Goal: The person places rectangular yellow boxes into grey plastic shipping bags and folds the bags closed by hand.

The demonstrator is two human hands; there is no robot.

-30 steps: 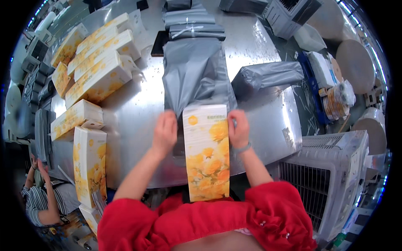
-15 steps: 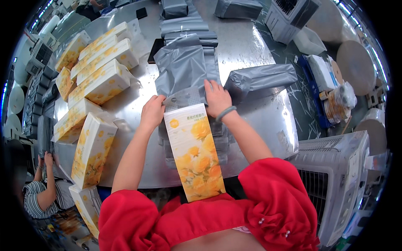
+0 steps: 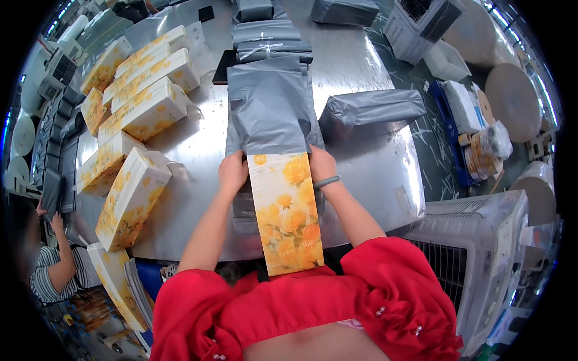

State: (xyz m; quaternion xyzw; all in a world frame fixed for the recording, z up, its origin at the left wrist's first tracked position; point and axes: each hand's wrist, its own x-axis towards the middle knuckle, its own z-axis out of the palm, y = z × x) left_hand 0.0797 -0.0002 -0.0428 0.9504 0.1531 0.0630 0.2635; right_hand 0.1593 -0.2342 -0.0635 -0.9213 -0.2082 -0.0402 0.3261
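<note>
Our left grip (image 3: 233,171) and right grip (image 3: 322,165) each grasp one side of the mouth of the grey bag (image 3: 268,105), flanking the flowered pack (image 3: 286,216). We see its far end tucked under the bag's edge, its near end past the worktop (image 3: 373,174), by our red garment (image 3: 289,304).

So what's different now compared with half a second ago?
The mouth of the grey bag now covers the far end of the flowered pack, hiding its flap. The left hand and right hand have moved toward the body along the pack's sides, gripping the bag's edges. The wrapped grey parcel still lies to the right.
</note>
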